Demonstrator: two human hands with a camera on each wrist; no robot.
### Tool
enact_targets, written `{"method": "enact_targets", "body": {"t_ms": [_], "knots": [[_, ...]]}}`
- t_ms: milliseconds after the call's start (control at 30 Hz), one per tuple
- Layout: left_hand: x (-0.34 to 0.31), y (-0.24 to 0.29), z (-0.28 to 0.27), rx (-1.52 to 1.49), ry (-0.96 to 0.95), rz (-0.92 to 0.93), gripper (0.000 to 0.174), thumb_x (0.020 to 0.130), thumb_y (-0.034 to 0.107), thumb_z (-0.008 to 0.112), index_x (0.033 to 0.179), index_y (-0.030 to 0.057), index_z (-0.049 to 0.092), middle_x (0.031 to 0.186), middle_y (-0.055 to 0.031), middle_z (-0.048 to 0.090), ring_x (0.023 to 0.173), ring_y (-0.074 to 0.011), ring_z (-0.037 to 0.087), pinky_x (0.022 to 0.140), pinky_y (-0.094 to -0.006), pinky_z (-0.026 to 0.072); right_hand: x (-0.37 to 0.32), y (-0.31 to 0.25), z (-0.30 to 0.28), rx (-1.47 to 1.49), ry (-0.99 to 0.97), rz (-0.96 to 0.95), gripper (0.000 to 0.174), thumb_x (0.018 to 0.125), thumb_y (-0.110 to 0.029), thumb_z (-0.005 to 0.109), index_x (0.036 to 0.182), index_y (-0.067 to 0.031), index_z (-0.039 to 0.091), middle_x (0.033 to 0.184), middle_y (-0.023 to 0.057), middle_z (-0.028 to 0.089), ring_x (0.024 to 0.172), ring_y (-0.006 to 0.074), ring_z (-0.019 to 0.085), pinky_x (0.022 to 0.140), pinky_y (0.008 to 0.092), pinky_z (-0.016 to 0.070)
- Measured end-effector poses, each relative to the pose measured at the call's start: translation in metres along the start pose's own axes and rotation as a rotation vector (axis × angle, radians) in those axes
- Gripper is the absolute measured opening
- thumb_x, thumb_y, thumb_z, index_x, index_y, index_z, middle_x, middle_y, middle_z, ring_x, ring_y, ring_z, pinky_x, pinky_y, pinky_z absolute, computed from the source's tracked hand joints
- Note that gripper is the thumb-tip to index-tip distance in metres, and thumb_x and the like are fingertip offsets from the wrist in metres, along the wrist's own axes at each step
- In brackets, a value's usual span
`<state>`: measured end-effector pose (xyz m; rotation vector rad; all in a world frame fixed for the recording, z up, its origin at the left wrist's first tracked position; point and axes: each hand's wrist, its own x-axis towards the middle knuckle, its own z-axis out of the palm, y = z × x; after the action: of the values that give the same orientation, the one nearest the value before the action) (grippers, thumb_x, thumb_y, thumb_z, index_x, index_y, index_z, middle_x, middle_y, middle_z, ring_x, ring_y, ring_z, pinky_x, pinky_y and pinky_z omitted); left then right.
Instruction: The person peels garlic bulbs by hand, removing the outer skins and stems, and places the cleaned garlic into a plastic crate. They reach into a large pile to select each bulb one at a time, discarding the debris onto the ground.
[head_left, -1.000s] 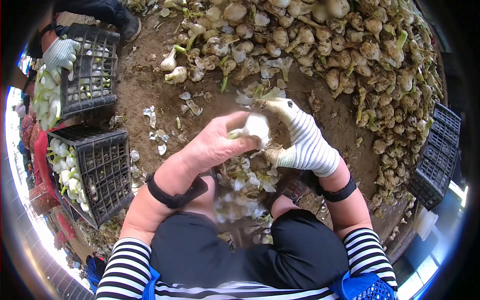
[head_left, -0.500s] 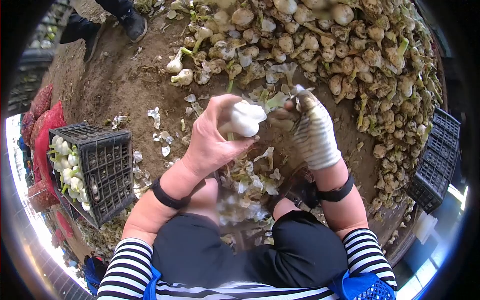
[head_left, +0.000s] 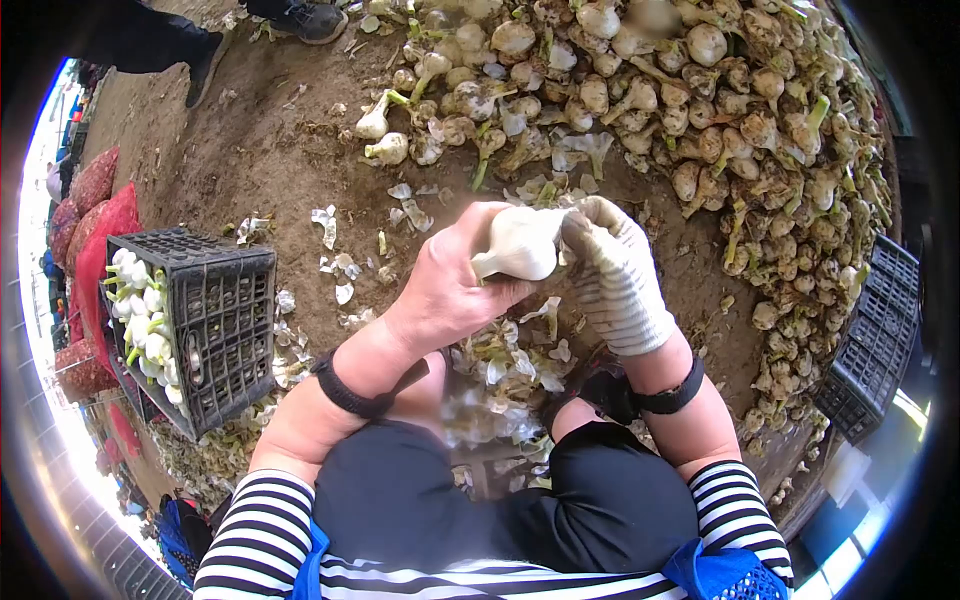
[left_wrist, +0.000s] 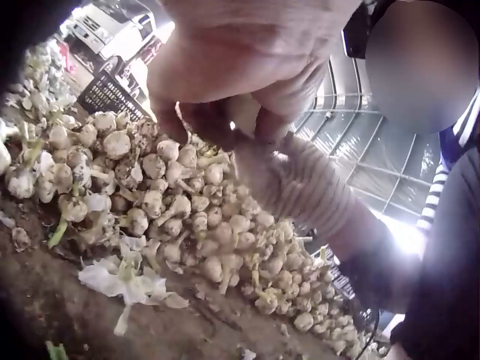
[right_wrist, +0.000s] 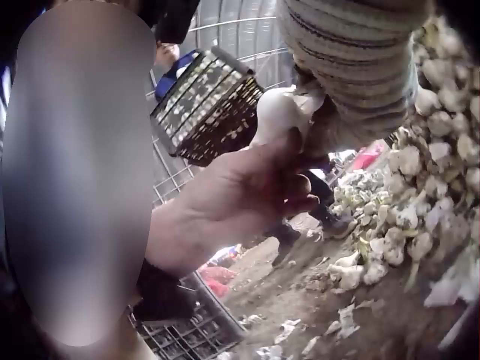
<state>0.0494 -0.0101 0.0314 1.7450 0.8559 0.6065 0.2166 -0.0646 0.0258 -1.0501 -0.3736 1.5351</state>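
Note:
My bare left hand [head_left: 450,275] grips a peeled white garlic bulb [head_left: 525,245] by its stem side, the stem toward the palm. At the bulb's far side, my right hand [head_left: 620,280], in a striped, soiled glove, pinches a flap of garlic skin [head_left: 562,222] between thumb and fingers. Seen from the right wrist, the bulb [right_wrist: 276,112] sits above the left fingers, with the gloved hand [right_wrist: 356,71] right against it. The left wrist view shows the left hand [left_wrist: 247,56] from behind, hiding most of the bulb, and the glove [left_wrist: 300,184] beyond.
Unpeeled garlic [head_left: 720,130] is heaped ahead and to the right. A black crate [head_left: 225,330] of peeled bulbs lies tipped at left, beside red mesh sacks [head_left: 95,215]. Another black crate [head_left: 872,335] stands at right. Loose skins [head_left: 500,365] litter the dirt floor; another person's shoe [head_left: 315,20] shows up top.
The right hand came away from the bulb, then returned to its skin. The left hand turned the bulb, stem now leftward. Another person carried a full crate out of the head view.

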Motion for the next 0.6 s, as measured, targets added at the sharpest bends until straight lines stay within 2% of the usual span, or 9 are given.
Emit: {"method": "enact_targets", "body": {"t_ms": [100, 167, 233, 300, 367, 433, 500, 533, 600], "knots": [[0.001, -0.001, -0.001, 0.075, 0.084, 0.108, 0.054, 0.064, 0.006, 0.078, 0.110, 0.0063, 0.050, 0.093, -0.0119, 0.063, 0.084, -0.0244, 0.063, 0.074, -0.0322, 0.0501, -0.001, 0.002, 0.004, -0.112, 0.039, -0.056, 0.020, 0.086, -0.023, 0.063, 0.091, -0.0040, 0.058, 0.079, -0.0008, 0.058, 0.068, 0.0054, 0.053, 0.060, 0.0193, 0.0447], [-0.002, 0.005, -0.005, 0.070, -0.039, 0.017, 0.064, 0.066, 0.007, 0.078, 0.121, 0.0053, 0.045, 0.104, -0.0120, 0.060, 0.097, -0.0217, 0.060, 0.082, -0.0315, 0.0486, -0.003, -0.003, 0.006, -0.334, 0.076, -0.112, 0.017, 0.083, -0.018, 0.065, 0.091, -0.0047, 0.059, 0.081, 0.0030, 0.061, 0.067, 0.0112, 0.057, 0.061, 0.0233, 0.0469], [-0.002, 0.006, -0.013, -0.535, -0.304, -0.188, 0.089, 0.067, 0.010, 0.079, 0.138, 0.0030, 0.026, 0.126, -0.0092, 0.045, 0.119, -0.0162, 0.043, 0.099, -0.0288, 0.0369, 0.001, -0.002, 0.004, -1.048, 0.068, -0.930, 0.018, 0.077, -0.013, 0.068, 0.092, -0.0063, 0.059, 0.083, 0.0088, 0.062, 0.069, 0.0216, 0.061, 0.062, 0.0286, 0.0491], [-0.004, -0.001, -0.011, -0.829, -0.257, -0.308, 0.084, 0.068, 0.009, 0.079, 0.136, 0.0042, 0.030, 0.120, -0.0070, 0.049, 0.113, -0.0149, 0.047, 0.095, -0.0272, 0.0388, 0.004, -0.004, 0.005, -1.123, -0.023, -1.011, 0.022, 0.074, -0.008, 0.067, 0.094, -0.0080, 0.060, 0.085, 0.0128, 0.062, 0.072, 0.0292, 0.062, 0.064, 0.0318, 0.0504], [-0.007, -0.012, -0.009, -0.664, -0.262, -0.354, 0.077, 0.069, 0.012, 0.078, 0.131, 0.0045, 0.034, 0.112, -0.0046, 0.052, 0.104, -0.0132, 0.049, 0.091, -0.0265, 0.0410, 0.001, -0.002, 0.011, -1.229, -0.203, -1.083, 0.021, 0.074, -0.006, 0.066, 0.094, -0.0077, 0.060, 0.085, 0.0122, 0.062, 0.072, 0.0292, 0.062, 0.064, 0.0319, 0.0507], [-0.012, -0.016, -0.004, -0.556, -0.219, -0.234, 0.069, 0.069, 0.016, 0.079, 0.124, 0.0054, 0.038, 0.105, -0.0026, 0.054, 0.097, -0.0108, 0.050, 0.085, -0.0267, 0.0433, -0.001, 0.002, 0.016, -1.216, -0.172, -1.068, 0.013, 0.080, -0.010, 0.063, 0.092, -0.0077, 0.058, 0.084, 0.0093, 0.062, 0.071, 0.0241, 0.062, 0.064, 0.0311, 0.0511], [-0.014, -0.010, -0.005, -0.330, -0.110, -0.088, 0.065, 0.068, 0.016, 0.079, 0.120, 0.0069, 0.040, 0.102, -0.0035, 0.055, 0.093, -0.0105, 0.052, 0.082, -0.0267, 0.0443, -0.001, -0.002, 0.020, -0.270, 0.092, -0.160, 0.013, 0.087, -0.019, 0.060, 0.091, -0.0073, 0.056, 0.084, 0.0055, 0.063, 0.069, 0.0155, 0.061, 0.061, 0.0303, 0.0519], [-0.017, -0.010, -0.006, -0.207, -0.140, -0.019, 0.062, 0.067, 0.013, 0.077, 0.117, 0.0086, 0.041, 0.098, -0.0049, 0.056, 0.089, -0.0119, 0.055, 0.080, -0.0278, 0.0458, 0.012, -0.006, 0.006, 0.235, -0.063, -0.003, 0.020, 0.090, -0.026, 0.058, 0.094, -0.0065, 0.053, 0.082, 0.0030, 0.062, 0.068, 0.0102, 0.059, 0.057, 0.0279, 0.0517], [-0.017, -0.008, -0.008, -0.169, -0.075, -0.020, 0.063, 0.067, 0.011, 0.077, 0.118, 0.0088, 0.041, 0.098, -0.0032, 0.054, 0.090, -0.0103, 0.052, 0.080, -0.0267, 0.0446, 0.016, -0.006, 0.004, 0.147, 0.139, -0.023, 0.014, 0.090, -0.019, 0.056, 0.097, -0.0070, 0.053, 0.080, -0.0017, 0.055, 0.063, 0.0065, 0.051, 0.055, 0.0221, 0.0456]]}}
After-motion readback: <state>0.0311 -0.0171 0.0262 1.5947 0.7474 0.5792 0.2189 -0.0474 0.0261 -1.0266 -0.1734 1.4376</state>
